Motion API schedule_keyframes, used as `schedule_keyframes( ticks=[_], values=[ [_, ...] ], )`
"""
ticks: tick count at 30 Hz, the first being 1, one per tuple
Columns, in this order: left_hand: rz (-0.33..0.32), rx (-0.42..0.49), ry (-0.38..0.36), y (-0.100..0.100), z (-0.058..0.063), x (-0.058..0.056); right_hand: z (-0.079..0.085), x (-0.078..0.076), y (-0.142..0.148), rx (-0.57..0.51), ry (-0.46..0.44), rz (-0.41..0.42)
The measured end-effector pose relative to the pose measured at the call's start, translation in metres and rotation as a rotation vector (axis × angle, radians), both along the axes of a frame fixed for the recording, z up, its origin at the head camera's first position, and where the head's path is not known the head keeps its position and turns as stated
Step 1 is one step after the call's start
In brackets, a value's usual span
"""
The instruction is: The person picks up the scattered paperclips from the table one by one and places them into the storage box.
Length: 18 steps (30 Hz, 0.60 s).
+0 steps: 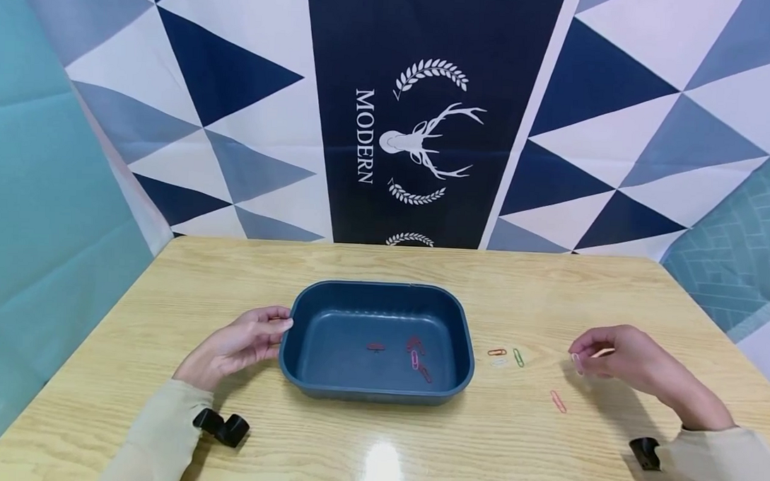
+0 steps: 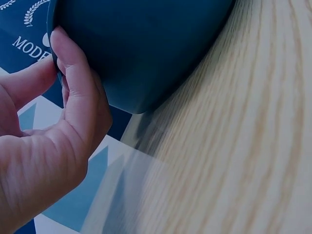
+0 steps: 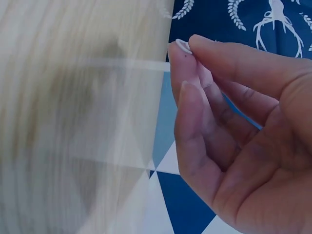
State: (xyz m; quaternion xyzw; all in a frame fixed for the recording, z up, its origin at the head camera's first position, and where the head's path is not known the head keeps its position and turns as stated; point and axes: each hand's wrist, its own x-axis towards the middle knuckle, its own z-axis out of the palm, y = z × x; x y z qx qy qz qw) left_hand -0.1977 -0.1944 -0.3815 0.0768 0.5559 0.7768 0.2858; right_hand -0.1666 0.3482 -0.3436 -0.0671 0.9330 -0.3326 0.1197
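Observation:
My left hand (image 1: 244,342) pinches the left rim of a dark blue rectangular plastic bin (image 1: 376,394), which sits on the table. In the left wrist view, the thumb and fingers (image 2: 80,83) meet at the bin's edge. Several paper clips lie inside the bin, among them a pink paper clip (image 1: 415,360) and a dark-looking red paper clip (image 1: 375,347). To the right, my right hand (image 1: 629,359) holds a white paper clip (image 3: 183,46) between thumb and index fingertip, raised above the table.
Between the bin and my right hand, an orange-red paper clip (image 1: 497,352), a white paper clip (image 1: 499,363), a green paper clip (image 1: 518,357) and a pink-red paper clip (image 1: 558,401) lie on the wooden table (image 1: 276,442). A patterned cloth (image 1: 255,123) hangs behind the table.

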Motion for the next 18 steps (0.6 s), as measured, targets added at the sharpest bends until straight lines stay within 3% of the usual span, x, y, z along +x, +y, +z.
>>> schedule_keyframes(
  ticks=[8, 18],
  values=[
    [0.011, 0.004, -0.004, -0.001, 0.0, 0.001, 0.011, -0.001, -0.017, 0.005, 0.017, 0.036],
    [0.009, 0.009, -0.022, 0.0, 0.001, 0.002, 0.016, 0.004, -0.035, -0.01, 0.088, 0.17]
  ],
)
